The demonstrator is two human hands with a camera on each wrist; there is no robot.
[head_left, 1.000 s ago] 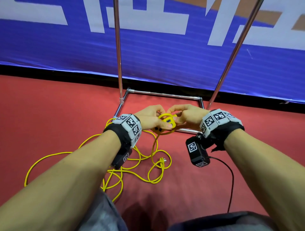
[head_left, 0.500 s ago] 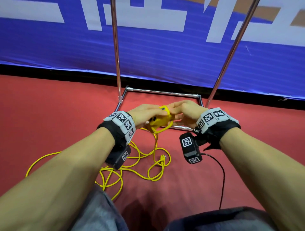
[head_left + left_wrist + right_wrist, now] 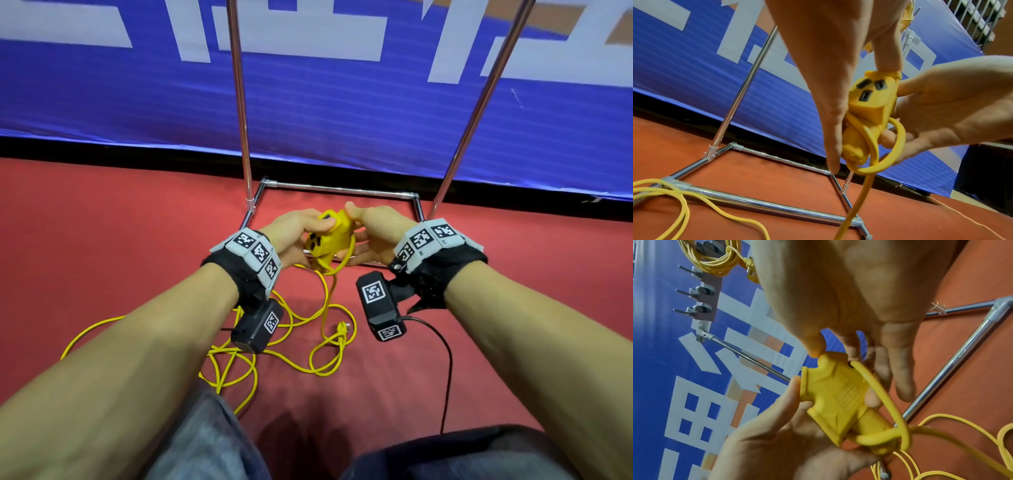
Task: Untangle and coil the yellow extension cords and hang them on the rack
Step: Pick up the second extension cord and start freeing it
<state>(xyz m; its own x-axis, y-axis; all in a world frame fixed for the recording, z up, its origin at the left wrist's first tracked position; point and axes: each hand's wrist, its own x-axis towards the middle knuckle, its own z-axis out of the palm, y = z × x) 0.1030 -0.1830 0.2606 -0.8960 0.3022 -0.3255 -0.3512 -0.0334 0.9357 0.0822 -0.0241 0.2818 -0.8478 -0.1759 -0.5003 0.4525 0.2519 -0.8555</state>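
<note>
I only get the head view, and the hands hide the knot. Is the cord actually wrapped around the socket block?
Observer: Yes. In the left wrist view a loop of cord circles the narrow end of the socket block, below its outlets.
Operator: Who is holding the block?
Observer: Both. The left hand grips it, and the thumb tip of the right hand presses a corner of its wide end.
Operator: Anything on the rack yet?
Observer: The right wrist view shows one coiled yellow cord hanging at the rack's top, with two bare hooks beside it.
</note>
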